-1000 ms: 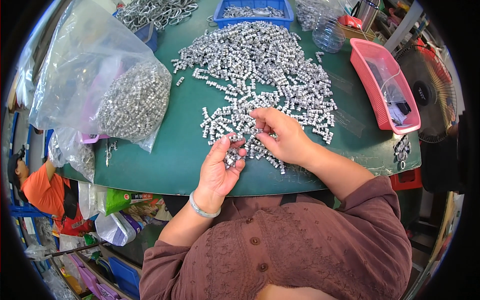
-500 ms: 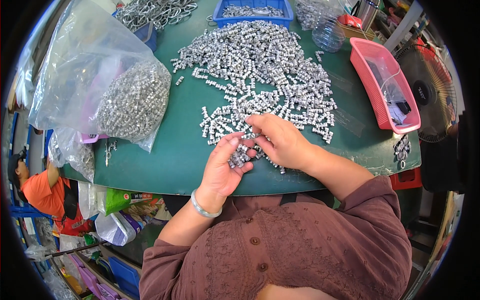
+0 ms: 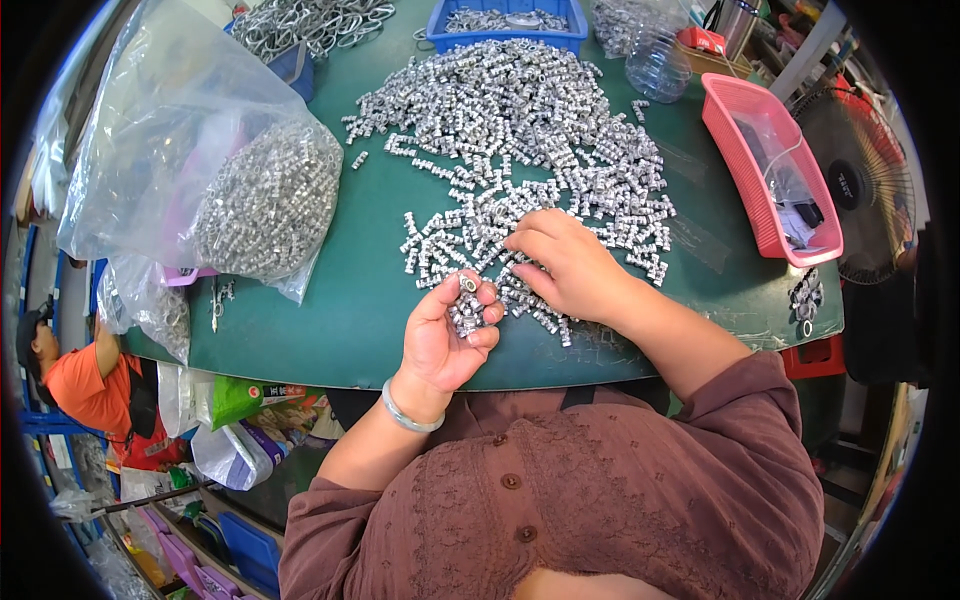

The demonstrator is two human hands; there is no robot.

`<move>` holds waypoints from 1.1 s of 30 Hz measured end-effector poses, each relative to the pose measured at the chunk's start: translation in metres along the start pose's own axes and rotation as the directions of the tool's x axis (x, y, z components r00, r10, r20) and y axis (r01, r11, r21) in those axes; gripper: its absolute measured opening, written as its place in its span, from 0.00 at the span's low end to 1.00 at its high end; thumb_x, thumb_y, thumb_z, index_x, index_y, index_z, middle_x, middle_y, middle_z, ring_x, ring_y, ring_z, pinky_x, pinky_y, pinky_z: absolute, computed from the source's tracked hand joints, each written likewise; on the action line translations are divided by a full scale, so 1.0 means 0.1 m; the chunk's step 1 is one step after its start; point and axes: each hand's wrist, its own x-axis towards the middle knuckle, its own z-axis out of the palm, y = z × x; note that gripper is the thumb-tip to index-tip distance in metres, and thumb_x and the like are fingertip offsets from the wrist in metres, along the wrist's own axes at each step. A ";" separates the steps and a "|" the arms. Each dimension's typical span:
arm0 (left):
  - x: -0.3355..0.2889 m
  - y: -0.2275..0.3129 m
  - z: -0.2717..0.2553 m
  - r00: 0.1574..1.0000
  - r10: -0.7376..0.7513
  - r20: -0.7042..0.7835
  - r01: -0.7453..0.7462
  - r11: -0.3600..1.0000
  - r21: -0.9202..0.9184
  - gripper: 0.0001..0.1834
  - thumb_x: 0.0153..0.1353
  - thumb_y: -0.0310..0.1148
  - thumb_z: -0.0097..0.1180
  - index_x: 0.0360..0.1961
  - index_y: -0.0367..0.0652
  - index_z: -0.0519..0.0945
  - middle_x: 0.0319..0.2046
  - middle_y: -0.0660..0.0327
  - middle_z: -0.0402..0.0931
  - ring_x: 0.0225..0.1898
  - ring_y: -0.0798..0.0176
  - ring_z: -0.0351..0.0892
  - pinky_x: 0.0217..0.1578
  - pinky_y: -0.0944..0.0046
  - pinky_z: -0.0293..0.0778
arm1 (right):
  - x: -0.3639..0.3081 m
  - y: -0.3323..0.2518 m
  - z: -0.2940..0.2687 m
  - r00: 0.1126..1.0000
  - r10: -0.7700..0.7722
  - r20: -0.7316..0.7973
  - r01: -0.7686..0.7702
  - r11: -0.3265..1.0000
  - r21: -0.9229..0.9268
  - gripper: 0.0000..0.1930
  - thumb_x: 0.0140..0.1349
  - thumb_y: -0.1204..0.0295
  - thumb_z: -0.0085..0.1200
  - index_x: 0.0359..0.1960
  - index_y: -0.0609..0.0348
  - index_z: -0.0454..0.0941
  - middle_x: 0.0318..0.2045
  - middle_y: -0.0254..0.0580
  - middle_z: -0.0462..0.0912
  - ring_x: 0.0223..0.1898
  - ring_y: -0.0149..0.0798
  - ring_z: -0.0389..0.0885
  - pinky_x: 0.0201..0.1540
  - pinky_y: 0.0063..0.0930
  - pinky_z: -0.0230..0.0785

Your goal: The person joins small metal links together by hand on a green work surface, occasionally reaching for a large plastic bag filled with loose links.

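On the green table: a wide heap of small silver metal pieces spreads across the table, thickest at the far side and thinning toward the person.
Left hand: the left hand is lifted just off the near table edge, palm turned up, fingers curled into a cup around a small stack of the silver pieces; the thumb presses the top one in place.
Right hand: the right hand lies palm down on the near fringe of the heap, fingers bent and spread over the loose pieces; whether anything is pinched under the fingertips cannot be told.
What has changed: a second ago the two hands met at the heap's edge; now the left has drawn back toward the body with its stack, and the right has stayed reaching into the pile.
What that suggests: the gathering looks partway along, with the cupped stack growing and most pieces left on the table.
Around them: a clear plastic bag full of the same pieces sits to the left, a pink basket to the right, a blue tray at the far edge.
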 end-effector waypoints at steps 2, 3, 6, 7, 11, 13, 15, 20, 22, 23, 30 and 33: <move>-0.01 0.01 -0.01 0.999 -0.007 0.036 0.007 1.000 -0.016 0.10 0.61 0.37 0.44 0.34 0.43 0.73 0.30 0.59 0.69 0.32 0.61 0.66 0.20 0.73 0.65 | 0.00 0.01 0.01 0.999 0.015 0.030 -0.015 1.000 -0.017 0.13 0.48 0.74 0.55 0.37 0.59 0.73 0.35 0.44 0.71 0.41 0.47 0.70 0.43 0.39 0.62; -0.02 0.01 -0.02 0.999 -0.006 0.036 0.006 1.000 -0.017 0.10 0.61 0.37 0.44 0.34 0.43 0.73 0.30 0.59 0.69 0.32 0.61 0.66 0.20 0.73 0.65 | 0.00 0.01 0.01 0.999 0.028 0.039 -0.027 0.999 -0.031 0.11 0.48 0.74 0.55 0.36 0.59 0.73 0.35 0.43 0.71 0.41 0.46 0.69 0.43 0.38 0.61; -0.04 0.03 -0.03 0.998 0.011 0.055 -0.012 1.000 0.009 0.10 0.59 0.36 0.44 0.34 0.42 0.73 0.31 0.58 0.69 0.33 0.60 0.67 0.21 0.72 0.66 | 0.01 0.01 0.02 0.997 0.054 0.061 -0.051 0.997 -0.049 0.09 0.48 0.74 0.55 0.33 0.59 0.74 0.34 0.42 0.71 0.41 0.45 0.69 0.44 0.37 0.60; -0.05 0.04 -0.03 0.999 0.022 0.035 -0.022 1.000 0.019 0.11 0.59 0.37 0.44 0.34 0.41 0.74 0.31 0.58 0.69 0.33 0.60 0.67 0.21 0.72 0.67 | 0.01 0.01 0.02 0.995 0.070 0.073 -0.066 0.996 -0.054 0.08 0.48 0.74 0.55 0.32 0.58 0.75 0.34 0.42 0.71 0.40 0.45 0.69 0.44 0.36 0.60; -0.10 0.07 0.03 0.995 0.062 -0.073 -0.057 0.996 0.069 0.13 0.58 0.39 0.45 0.35 0.41 0.74 0.31 0.57 0.70 0.33 0.59 0.67 0.21 0.70 0.67 | 0.05 0.01 0.04 0.996 0.068 0.065 -0.060 0.991 -0.122 0.08 0.48 0.74 0.54 0.32 0.58 0.75 0.33 0.41 0.71 0.39 0.44 0.69 0.43 0.36 0.59; -0.11 0.08 0.02 0.995 0.065 -0.078 -0.059 0.995 0.078 0.12 0.58 0.38 0.46 0.34 0.41 0.74 0.31 0.58 0.70 0.33 0.60 0.67 0.20 0.71 0.67 | 0.06 0.02 0.07 0.995 0.084 0.062 -0.074 0.987 -0.146 0.07 0.48 0.74 0.55 0.31 0.58 0.76 0.32 0.40 0.71 0.39 0.44 0.68 0.43 0.36 0.60; -0.11 0.09 -0.03 0.994 0.068 -0.081 -0.061 0.994 0.086 0.11 0.58 0.37 0.46 0.34 0.42 0.74 0.31 0.58 0.70 0.33 0.60 0.67 0.19 0.71 0.66 | 0.09 0.07 0.12 0.996 0.081 0.040 -0.073 0.980 -0.183 0.07 0.48 0.74 0.55 0.31 0.58 0.76 0.32 0.40 0.70 0.39 0.43 0.68 0.43 0.36 0.60; -0.10 0.09 -0.13 0.991 0.087 -0.100 -0.074 0.989 0.131 0.07 0.59 0.33 0.48 0.33 0.43 0.74 0.30 0.59 0.71 0.31 0.62 0.69 0.16 0.74 0.63 | 0.16 0.10 0.11 0.992 0.082 0.092 -0.061 0.975 -0.211 0.07 0.48 0.73 0.55 0.29 0.58 0.76 0.31 0.41 0.70 0.40 0.43 0.67 0.43 0.36 0.60; -0.10 0.09 -0.08 0.988 0.101 -0.121 -0.080 0.983 0.165 0.08 0.59 0.35 0.48 0.33 0.43 0.74 0.29 0.59 0.71 0.31 0.62 0.69 0.16 0.74 0.64 | 0.17 0.09 0.10 0.990 0.089 0.110 -0.063 0.973 -0.220 0.07 0.48 0.72 0.55 0.29 0.59 0.75 0.32 0.41 0.69 0.40 0.44 0.67 0.43 0.36 0.60; -0.10 0.09 -0.06 0.983 0.115 -0.143 -0.085 0.976 0.200 0.08 0.60 0.36 0.48 0.33 0.43 0.74 0.28 0.59 0.72 0.30 0.61 0.70 0.16 0.73 0.64 | 0.17 0.09 0.09 0.990 0.089 0.110 -0.063 0.973 -0.220 0.07 0.48 0.72 0.55 0.29 0.59 0.75 0.32 0.41 0.69 0.40 0.44 0.67 0.43 0.36 0.60; -0.10 0.08 0.01 0.974 0.136 -0.183 -0.092 0.969 0.230 0.09 0.60 0.37 0.48 0.34 0.43 0.74 0.27 0.59 0.72 0.29 0.63 0.71 0.17 0.74 0.63 | 0.12 0.14 0.13 0.989 0.094 0.114 -0.077 0.986 -0.145 0.07 0.50 0.73 0.53 0.31 0.61 0.71 0.33 0.44 0.70 0.40 0.47 0.67 0.42 0.37 0.60; -0.09 0.05 0.07 0.961 0.193 -0.198 -0.105 0.917 0.385 0.07 0.60 0.34 0.49 0.34 0.43 0.73 0.27 0.60 0.72 0.28 0.63 0.72 0.17 0.75 0.63 | 0.12 0.17 0.12 0.990 0.089 0.107 -0.079 0.993 -0.090 0.08 0.50 0.74 0.53 0.31 0.60 0.71 0.34 0.44 0.70 0.40 0.47 0.67 0.42 0.37 0.60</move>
